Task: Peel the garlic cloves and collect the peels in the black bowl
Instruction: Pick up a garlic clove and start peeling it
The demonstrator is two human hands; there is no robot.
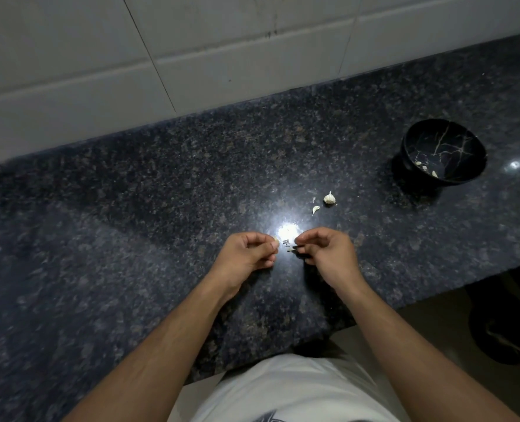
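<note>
A: Hands?
B: Left hand [250,252] fingers pinching a small pale garlic clove [275,239]; right hand [324,251] fingertips pressed together, contents unclear.
A: Bowl?
B: Glossy black veined bowl [444,152], two o'clock on the dark speckled granite counter [130,208]; peel scraps inside.

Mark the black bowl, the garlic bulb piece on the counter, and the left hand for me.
black bowl [473,153]: head view, on its right rim.
garlic bulb piece [329,198]: head view, on its white body.
left hand [248,254]: head view, on the back of the hand.
</note>
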